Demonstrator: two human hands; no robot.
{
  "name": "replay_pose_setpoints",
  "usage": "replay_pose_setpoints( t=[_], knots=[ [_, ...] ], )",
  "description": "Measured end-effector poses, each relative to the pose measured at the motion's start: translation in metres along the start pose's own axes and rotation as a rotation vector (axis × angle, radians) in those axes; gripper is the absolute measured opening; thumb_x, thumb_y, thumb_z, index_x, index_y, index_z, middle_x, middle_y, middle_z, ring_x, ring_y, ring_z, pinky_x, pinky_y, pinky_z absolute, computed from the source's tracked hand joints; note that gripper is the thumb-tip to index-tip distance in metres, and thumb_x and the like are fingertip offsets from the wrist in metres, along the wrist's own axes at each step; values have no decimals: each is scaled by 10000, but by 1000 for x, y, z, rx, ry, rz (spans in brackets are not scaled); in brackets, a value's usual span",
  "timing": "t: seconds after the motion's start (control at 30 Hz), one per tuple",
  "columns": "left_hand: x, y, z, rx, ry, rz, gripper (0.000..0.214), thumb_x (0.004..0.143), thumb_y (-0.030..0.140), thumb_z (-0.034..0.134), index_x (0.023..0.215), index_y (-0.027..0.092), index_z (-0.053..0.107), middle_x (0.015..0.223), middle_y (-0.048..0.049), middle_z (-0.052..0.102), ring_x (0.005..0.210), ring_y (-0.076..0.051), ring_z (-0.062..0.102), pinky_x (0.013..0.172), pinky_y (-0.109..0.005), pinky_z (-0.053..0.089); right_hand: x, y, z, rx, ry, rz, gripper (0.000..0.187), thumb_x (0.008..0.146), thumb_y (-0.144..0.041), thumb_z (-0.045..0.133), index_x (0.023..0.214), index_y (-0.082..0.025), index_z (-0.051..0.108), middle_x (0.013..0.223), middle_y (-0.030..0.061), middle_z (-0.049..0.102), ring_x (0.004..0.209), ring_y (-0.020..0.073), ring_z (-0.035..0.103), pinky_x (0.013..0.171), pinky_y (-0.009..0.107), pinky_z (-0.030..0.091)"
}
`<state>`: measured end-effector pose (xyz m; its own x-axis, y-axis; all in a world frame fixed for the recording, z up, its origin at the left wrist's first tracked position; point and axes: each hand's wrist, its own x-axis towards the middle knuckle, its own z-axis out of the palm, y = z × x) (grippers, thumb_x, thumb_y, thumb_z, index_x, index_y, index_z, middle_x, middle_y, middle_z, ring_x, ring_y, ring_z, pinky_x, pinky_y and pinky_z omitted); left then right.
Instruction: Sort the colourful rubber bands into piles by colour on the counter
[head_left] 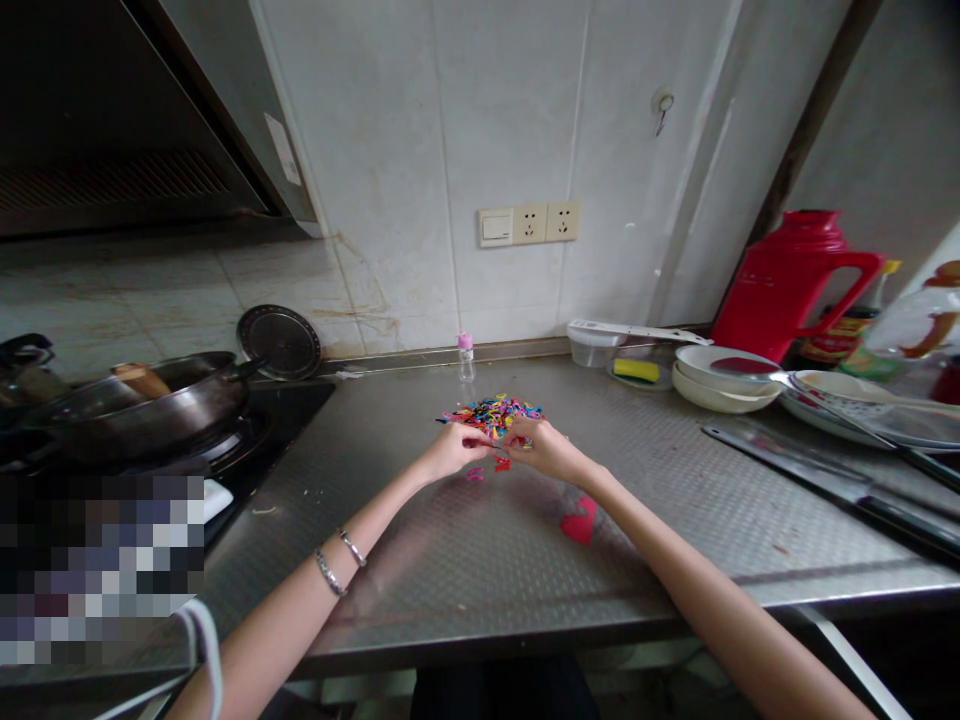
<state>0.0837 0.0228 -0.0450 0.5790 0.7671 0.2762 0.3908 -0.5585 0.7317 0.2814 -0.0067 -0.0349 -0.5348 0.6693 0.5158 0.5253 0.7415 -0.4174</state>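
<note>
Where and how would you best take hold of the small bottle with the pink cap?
The small bottle is probably best pinched by its clear body, just below the pink cap, coming from the left. It stands upright and is narrow, which suits a sideways grip, and the colourful pile lies in front, mostly toward the right, so the left looks freer.

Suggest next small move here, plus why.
Probably lay the small dark piece beside the red bits and pink bits. The left-hand grip and right-hand grip seem to pinch it together, near side of the colourful pile, and those bits lie apart from the pile. The piece is too small to identify.
</note>
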Motion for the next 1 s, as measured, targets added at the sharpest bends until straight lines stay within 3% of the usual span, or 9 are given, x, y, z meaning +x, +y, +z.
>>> replay_pose_setpoints(
  t=[0.17,0.33,0.5,0.7,1.0],
  knots=[
    [0,8,-8,41,12,9,209,722,276,589,815,119,692,784,-61,680,696,-142,583,666,-233,431,-1,1,-4,14,33,40,130,756,-228,531,812,-168,632,785,32,631,720,124,540,670,228,405],
    [-12,10,-46,113,13,-37,218,714,321,584,781,149,700,768,-55,681,672,-141,583,635,-223,416,-6,12,-22,-15,32,138,179,762,-247,518,856,-175,652,808,43,639,682,122,545,637,222,405],
    [-40,-9,-76,169,1,-173,254,693,362,579,772,156,707,680,-49,672,575,-136,546,561,-218,382,-16,22,-39,-79,8,177,196,768,-262,503,817,-173,670,766,46,631,673,128,542,649,231,410],
    [-62,-28,-72,212,-13,-192,268,701,366,561,798,165,710,745,-63,682,629,-145,564,597,-215,376,-29,28,-43,-109,0,196,221,782,-295,486,805,-165,663,729,40,616,636,121,527,635,230,408],
    [-64,-28,-70,199,-77,-239,333,700,431,543,782,153,705,614,-37,637,493,-108,480,496,-195,305,-41,41,-52,-126,32,259,211,756,-275,503,826,-159,665,772,45,637,664,126,547,652,236,422]
  ],
)
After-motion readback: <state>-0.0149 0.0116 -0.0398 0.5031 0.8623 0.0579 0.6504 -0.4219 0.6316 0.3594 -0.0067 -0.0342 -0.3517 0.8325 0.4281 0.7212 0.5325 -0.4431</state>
